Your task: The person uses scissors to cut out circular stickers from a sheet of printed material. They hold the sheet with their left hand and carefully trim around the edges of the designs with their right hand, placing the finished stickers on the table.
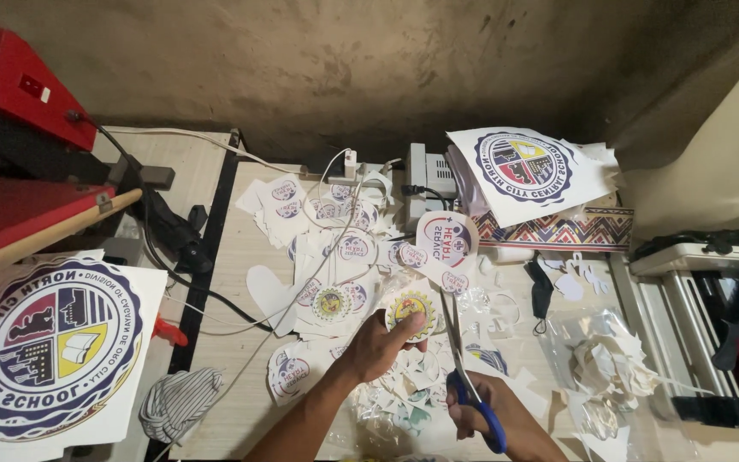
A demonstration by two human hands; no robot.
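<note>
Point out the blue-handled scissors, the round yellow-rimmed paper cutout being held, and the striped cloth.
blue-handled scissors (453, 346), head view, on the metal blades
round yellow-rimmed paper cutout (410, 306), head view, on its printed centre
striped cloth (177, 400), head view, on the middle of the folds

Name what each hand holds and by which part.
Left hand pinches the round yellow sticker by its lower edge; right hand grips the scissors by their blue handles.

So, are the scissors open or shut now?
Open: the scissors in the right hand show blades spread beside the round sticker.
</note>
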